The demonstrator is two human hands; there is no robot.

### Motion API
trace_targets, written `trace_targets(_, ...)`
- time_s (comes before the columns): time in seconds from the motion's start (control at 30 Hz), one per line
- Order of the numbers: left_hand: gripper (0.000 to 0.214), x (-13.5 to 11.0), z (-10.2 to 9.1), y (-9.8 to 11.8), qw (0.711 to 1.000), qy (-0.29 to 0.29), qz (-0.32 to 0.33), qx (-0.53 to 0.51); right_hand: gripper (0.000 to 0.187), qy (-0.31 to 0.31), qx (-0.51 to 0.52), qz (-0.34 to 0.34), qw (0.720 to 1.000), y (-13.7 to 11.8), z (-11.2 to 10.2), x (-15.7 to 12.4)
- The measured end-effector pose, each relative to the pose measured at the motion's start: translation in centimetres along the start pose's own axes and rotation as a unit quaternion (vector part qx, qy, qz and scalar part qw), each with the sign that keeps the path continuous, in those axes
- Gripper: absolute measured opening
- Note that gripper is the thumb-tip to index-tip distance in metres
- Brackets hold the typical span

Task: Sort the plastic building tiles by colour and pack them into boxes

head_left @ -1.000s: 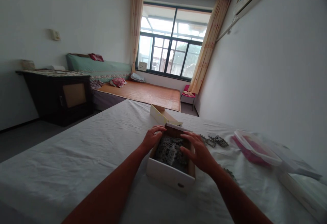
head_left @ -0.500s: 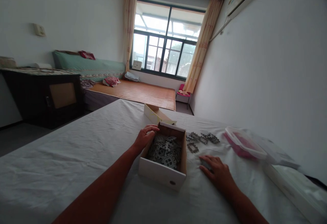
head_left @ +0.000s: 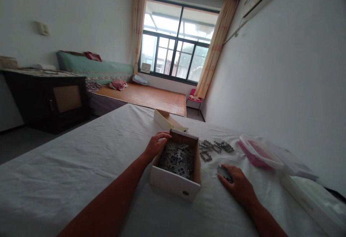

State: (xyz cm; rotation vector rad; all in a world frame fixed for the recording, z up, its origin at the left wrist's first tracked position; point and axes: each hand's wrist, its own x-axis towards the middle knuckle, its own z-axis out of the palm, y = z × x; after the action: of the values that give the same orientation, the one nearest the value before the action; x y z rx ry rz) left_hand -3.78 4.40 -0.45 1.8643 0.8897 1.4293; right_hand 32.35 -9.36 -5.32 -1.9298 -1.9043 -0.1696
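A white cardboard box (head_left: 170, 184) stands on the white cloth, holding a heap of grey notched plastic building pieces (head_left: 181, 169). My left hand (head_left: 155, 145) grips the box's left rim near its far corner, fingers hooked over the edge. To the right of the box, my right hand (head_left: 239, 180) is low over the cloth, its fingers and thumb closed around a grey toothed piece (head_left: 225, 172). Part of that piece is hidden under the fingers. Several loose pieces (head_left: 206, 156) lie on the cloth just beyond, between the box and a pink container.
An open cardboard lid (head_left: 163, 120) lies behind the box. On the right are a pink container with a clear lid (head_left: 259, 152) and a white package (head_left: 310, 193). Farther off stand a bed with a mat (head_left: 151, 94) and a dark cabinet (head_left: 40, 100).
My right hand has moved slightly right and nearer with its piece, showing more of it. The left hand stays on the box rim. The whole view has shifted a little.
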Motion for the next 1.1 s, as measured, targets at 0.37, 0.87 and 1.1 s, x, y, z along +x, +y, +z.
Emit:
trace_targets(0.37,0.027,-0.1,0.0,0.3,1.000,0.003,-0.004,-0.009,0.051,0.038,0.052,0.081,0.995,0.2,0.6,0.0)
trace_targets(0.87,0.029,-0.2,0.0,0.0,1.000,0.001,0.002,-0.013,0.053,0.133,0.262,-0.059,0.954,-17.4,-4.2,8.9)
trace_targets(1.1,0.030,-0.2,0.2,0.1,1.000,0.006,-0.006,-0.022,0.047,0.017,0.175,-0.228,0.958,-15.9,-2.2,10.3)
